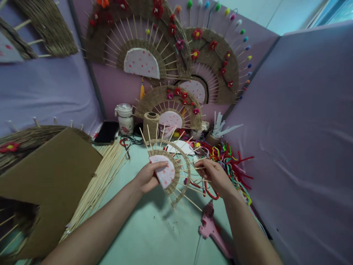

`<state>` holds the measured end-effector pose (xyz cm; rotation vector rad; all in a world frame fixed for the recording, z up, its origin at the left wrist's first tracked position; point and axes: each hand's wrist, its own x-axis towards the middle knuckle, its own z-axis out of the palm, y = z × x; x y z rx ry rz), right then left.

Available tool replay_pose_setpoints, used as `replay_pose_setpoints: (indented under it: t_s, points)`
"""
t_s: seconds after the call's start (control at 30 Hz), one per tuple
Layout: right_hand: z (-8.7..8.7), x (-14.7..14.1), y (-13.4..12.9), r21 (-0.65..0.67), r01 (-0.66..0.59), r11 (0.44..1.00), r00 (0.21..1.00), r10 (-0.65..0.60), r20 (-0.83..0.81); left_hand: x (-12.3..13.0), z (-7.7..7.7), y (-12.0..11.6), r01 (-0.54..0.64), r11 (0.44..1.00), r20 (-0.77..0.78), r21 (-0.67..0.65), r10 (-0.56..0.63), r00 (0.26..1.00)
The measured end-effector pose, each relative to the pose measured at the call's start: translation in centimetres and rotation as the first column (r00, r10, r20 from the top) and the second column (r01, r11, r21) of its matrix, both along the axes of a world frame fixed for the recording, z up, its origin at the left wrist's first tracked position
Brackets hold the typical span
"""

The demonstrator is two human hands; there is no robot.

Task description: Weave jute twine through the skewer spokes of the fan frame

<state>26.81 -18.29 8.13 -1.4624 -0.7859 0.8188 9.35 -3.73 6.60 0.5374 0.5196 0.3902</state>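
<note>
1. We see the half-round fan (175, 167) near the centre of the frame, held up between both hands, tilted, its sticks splayed toward the top and right.
2. Already in place, as we see it: the dotted panel (166, 179), the woven inner band (177, 174) hugging its curve, and a slimmer outer band (188, 165) set apart from it across the sticks.
3. We judge the weaving only partly done. The stick ends (149, 132) beyond the outer band are bare, and we see far less woven width than on the decorated fan (146, 102) in the upper middle of the frame. If that one is the pattern, more rows and flowers are left.
4. Our left hand (149, 177), left of centre, clasps the panel's edge, thumb across its front and fingers mostly hidden behind.
5. Our right hand (216, 176), right of centre, has thumb and fingertips drawn together at the fan's right-hand stick ends; whether they pinch a stick or cord, we cannot tell.
6. The fan's panel thus lies against our left hand, and its outer band lies between the two.
</note>
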Motion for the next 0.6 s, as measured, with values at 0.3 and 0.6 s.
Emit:
replay_pose_setpoints:
  t_s: [0.3,0.6]
  points:
    - [-0.4,0.9,-0.8,-0.037,0.045,0.998,0.966,-0.034,0.257,-0.5,0.4,1.0,-0.037,0.996,-0.002,0.084,0.038,0.999]
    - [-0.4,1.4,-1.0,0.056,0.207,0.977,0.882,-0.211,0.420,-1.1,1.5,2.1,-0.113,0.987,-0.026,0.116,0.117,0.993]
